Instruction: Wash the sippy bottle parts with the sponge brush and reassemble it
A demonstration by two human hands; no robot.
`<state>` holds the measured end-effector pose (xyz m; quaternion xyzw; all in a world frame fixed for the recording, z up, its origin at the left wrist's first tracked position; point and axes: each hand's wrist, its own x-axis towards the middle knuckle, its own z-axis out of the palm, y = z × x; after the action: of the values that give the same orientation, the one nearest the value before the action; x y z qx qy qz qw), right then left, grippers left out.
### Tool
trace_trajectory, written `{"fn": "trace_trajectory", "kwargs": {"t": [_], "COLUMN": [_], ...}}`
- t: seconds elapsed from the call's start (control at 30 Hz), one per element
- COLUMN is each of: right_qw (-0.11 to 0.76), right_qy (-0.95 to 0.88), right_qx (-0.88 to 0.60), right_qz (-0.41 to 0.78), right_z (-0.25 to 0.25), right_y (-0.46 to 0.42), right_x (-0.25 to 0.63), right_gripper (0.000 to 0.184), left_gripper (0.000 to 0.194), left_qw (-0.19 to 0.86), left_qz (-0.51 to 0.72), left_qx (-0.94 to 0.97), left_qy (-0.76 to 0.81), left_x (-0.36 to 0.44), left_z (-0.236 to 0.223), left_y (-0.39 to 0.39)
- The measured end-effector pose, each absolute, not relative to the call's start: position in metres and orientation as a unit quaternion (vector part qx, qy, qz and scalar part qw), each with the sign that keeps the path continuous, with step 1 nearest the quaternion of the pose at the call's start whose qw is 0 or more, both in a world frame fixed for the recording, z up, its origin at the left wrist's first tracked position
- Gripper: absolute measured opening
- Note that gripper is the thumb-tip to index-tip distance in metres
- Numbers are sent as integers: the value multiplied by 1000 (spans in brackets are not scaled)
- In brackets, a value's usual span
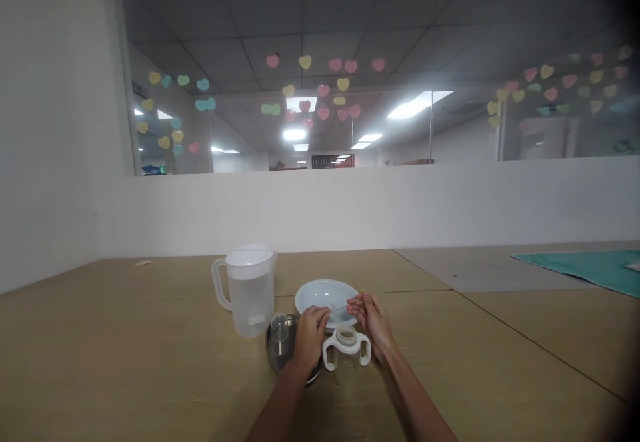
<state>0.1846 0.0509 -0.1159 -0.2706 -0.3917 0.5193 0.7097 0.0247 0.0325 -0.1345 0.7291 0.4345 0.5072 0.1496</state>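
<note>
Over the near rim of a white bowl [313, 289], my two hands meet at a thin stick-like piece [342, 308]. My left hand [310, 335] is closed in a pinch at its left end, around a small whitish, see-through part too small to name. The fingers of my right hand [374, 321] pinch the thin stick, and a tiny yellow spot shows by the fingertips. Just below the hands stands an uncapped clear baby bottle [346, 361] with a white two-handled collar. Left of it, partly behind my left hand, lies a round metal tray [273, 355] bearing a clear cap [279, 329].
A translucent lidded pitcher [251, 299] stands left of the bowl, its handle facing left. A teal cloth [590, 267] lies at the far right, and a small flat pale piece [143, 263] at the back left. Behind the wooden table [150, 362] rises a white wall [250, 212] with windows.
</note>
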Motion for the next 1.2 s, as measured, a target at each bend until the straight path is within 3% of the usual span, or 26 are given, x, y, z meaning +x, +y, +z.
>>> {"fn": "trace_trajectory", "kwargs": {"t": [0.27, 0.7, 1.0, 1.2], "right_qw": [648, 493, 546, 520], "right_qy": [-510, -758, -683, -656], "right_qx": [-275, -336, -221, -170], "right_qz": [493, 263, 432, 520], "right_z": [-102, -91, -91, -92], "right_y": [37, 31, 27, 25], "right_x": [177, 181, 187, 185], "right_gripper": [39, 40, 38, 38], "left_gripper": [30, 28, 30, 30], "left_qw": [88, 181, 146, 154], "left_qz": [481, 549, 558, 549], "left_qx": [752, 727, 721, 728], "left_qy": [442, 370, 386, 381], "left_x": [25, 30, 26, 29], "left_z": [-126, -124, -120, -118], "left_y": [27, 30, 27, 23]}}
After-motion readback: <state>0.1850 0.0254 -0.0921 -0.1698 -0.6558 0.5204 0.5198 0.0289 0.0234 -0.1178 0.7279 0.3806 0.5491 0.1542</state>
